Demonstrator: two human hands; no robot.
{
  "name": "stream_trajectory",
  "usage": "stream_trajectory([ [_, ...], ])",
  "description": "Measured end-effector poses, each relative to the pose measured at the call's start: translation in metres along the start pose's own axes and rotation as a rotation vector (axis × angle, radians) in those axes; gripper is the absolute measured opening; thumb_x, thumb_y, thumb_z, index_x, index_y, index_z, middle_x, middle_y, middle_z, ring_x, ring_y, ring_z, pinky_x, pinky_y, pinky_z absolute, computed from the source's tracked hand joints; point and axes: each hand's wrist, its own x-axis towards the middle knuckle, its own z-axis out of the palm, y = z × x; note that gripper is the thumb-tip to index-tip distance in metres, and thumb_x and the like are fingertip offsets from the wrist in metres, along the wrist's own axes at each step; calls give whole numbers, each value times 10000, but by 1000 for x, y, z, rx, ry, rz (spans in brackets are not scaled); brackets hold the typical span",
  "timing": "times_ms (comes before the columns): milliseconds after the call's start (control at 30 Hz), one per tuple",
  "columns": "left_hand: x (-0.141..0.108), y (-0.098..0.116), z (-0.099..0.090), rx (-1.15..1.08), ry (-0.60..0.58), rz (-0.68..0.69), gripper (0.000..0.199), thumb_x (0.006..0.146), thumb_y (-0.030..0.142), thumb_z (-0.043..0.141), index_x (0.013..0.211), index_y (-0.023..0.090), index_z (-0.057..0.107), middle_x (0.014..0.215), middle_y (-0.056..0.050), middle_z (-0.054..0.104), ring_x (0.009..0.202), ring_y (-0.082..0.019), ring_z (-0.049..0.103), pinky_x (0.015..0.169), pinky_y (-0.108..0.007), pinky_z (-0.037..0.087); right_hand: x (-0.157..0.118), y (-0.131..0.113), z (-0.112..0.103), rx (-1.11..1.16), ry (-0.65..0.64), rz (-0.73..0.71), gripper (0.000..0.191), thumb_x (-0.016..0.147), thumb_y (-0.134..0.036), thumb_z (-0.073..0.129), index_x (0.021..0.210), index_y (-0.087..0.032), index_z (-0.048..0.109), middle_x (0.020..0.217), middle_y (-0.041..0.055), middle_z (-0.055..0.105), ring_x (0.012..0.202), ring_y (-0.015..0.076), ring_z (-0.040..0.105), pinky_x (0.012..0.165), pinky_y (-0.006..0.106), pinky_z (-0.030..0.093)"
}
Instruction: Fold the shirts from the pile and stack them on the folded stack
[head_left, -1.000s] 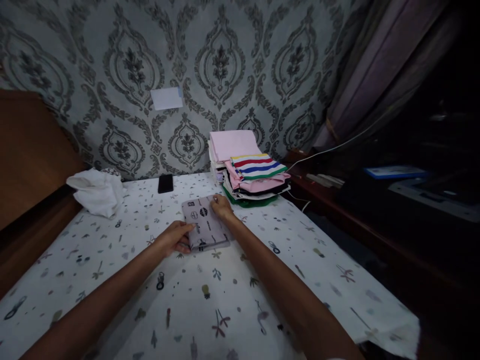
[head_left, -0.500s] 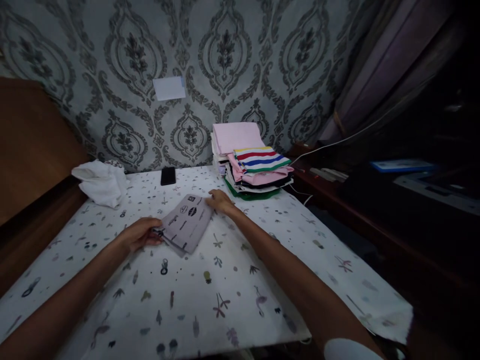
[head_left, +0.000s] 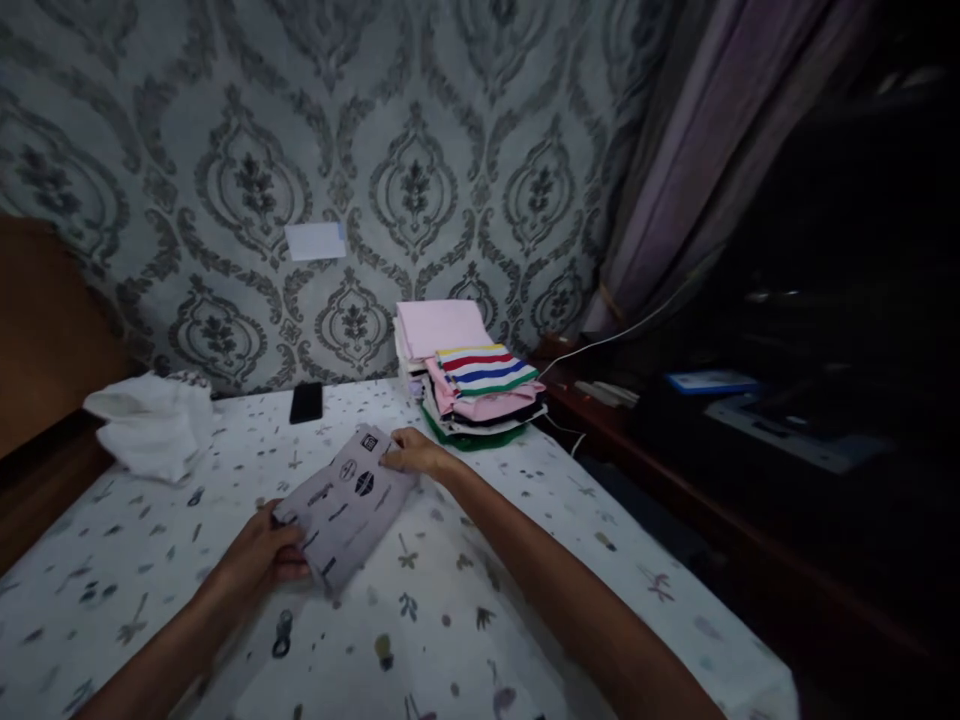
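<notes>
A folded grey cloth (head_left: 346, 510) with dark printed logos and words is held between both hands, slanted above the patterned tablecloth. My left hand (head_left: 264, 545) pinches its near left edge, thumb on top and fingers underneath. At the far right corner, my right hand (head_left: 414, 452) grips it with the thumb and fingers closed. The fingers under the cloth are partly hidden. Beyond my right hand stands a stack of folded clothes, with a pink piece (head_left: 442, 327) at the back and a striped one (head_left: 487, 369) in front.
A white crumpled cloth (head_left: 154, 425) lies at the far left of the bed-like surface with its printed cover (head_left: 525, 640). A black phone (head_left: 307, 402) rests near the wall. A white cable (head_left: 630, 332) runs right of the stack, beside a dark ledge with a blue-edged item (head_left: 712, 382).
My view has tilted up, so things sit lower in the picture. My right hand now reaches further over the cloth's corner, and the cloth's printed face shows flatter and wider.
</notes>
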Motion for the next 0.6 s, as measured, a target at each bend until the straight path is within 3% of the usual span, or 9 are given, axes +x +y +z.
stream_trajectory([
  [100,3,22,23,10,-88,89,414,618,169,679,996,286,556,748,43,680,648,-211,668,539,-290,556,-27,11,-38,116,82,-91,161,737,-281,677,842,-183,606,834,7,718,812,189,686,644,247,519],
  [167,5,42,49,30,-150,202,479,587,230,714,1039,277,561,792,32,676,708,-217,670,556,-282,548,-42,21,-72,215,188,-170,235,712,-350,693,844,-197,572,843,3,701,801,185,667,649,256,513],
  [300,21,90,124,-10,-299,466,582,544,244,706,1099,228,530,835,13,656,708,-193,641,544,-269,531,-58,37,-150,322,517,-276,353,628,-450,748,768,-214,526,759,-9,658,700,172,611,617,270,483],
  [400,48,129,187,-45,-362,580,575,556,166,627,1109,227,483,833,26,625,672,-157,611,517,-230,501,-51,43,-206,148,777,-223,330,656,-469,696,774,-220,514,750,-8,647,686,173,598,615,277,484],
  [500,85,157,237,42,-303,642,588,638,115,569,1188,246,408,854,30,608,626,-126,591,513,-207,483,-29,49,-243,-32,920,-114,252,734,-431,614,831,-218,522,806,11,663,746,190,620,656,293,502],
  [600,124,160,265,236,-179,660,589,733,106,561,1258,243,330,881,13,597,621,-129,596,513,-213,481,-4,62,-251,-157,923,19,174,759,-335,617,858,-206,556,882,42,686,855,223,644,747,325,509],
])
